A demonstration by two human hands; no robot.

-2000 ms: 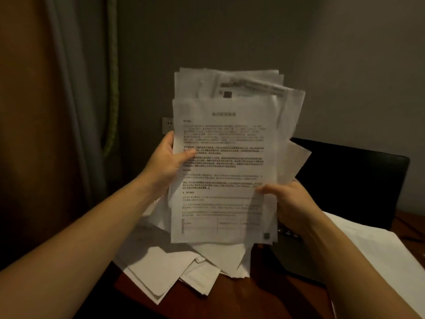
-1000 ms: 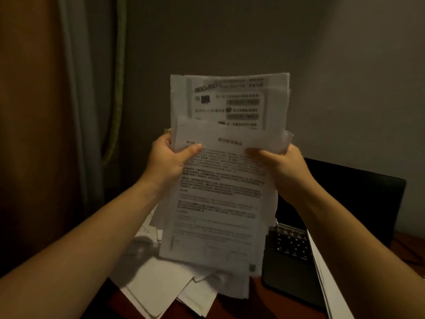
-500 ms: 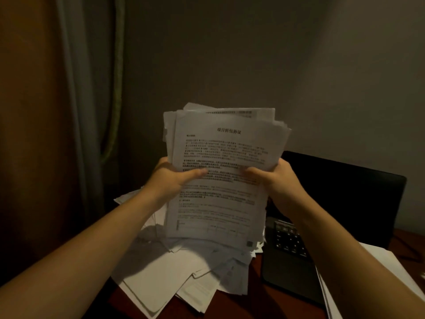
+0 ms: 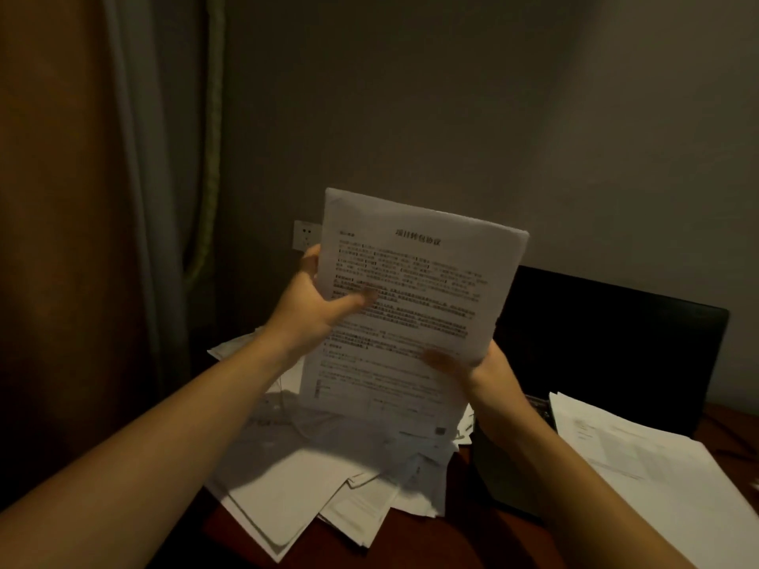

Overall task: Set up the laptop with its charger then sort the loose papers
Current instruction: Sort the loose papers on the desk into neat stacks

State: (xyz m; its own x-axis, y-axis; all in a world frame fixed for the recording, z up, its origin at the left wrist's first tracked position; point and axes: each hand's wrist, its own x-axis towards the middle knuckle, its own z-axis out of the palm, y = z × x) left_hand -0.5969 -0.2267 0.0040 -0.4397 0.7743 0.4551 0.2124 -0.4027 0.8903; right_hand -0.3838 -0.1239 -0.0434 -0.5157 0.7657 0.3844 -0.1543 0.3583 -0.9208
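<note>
Left hand [image 4: 316, 305] and right hand [image 4: 472, 363] each grip the squared stack of printed white paper sheets [image 4: 410, 314], raised above the reddish-brown wooden bench [image 4: 410, 544] to align edges.

The sheaf of papers [image 4: 410, 305] at centre is thin, smooth, matt white paper printed in black. The loose papers [image 4: 312, 478] at 6 o'clock are the same matt stock, some creased. At 3 o'clock the laptop [image 4: 608, 342] shows a dull black screen. The surface [image 4: 415, 540] looks like reddish-brown wood with a faint sheen. At 9 o'clock hangs a soft cloth curtain [image 4: 135, 199].
</note>
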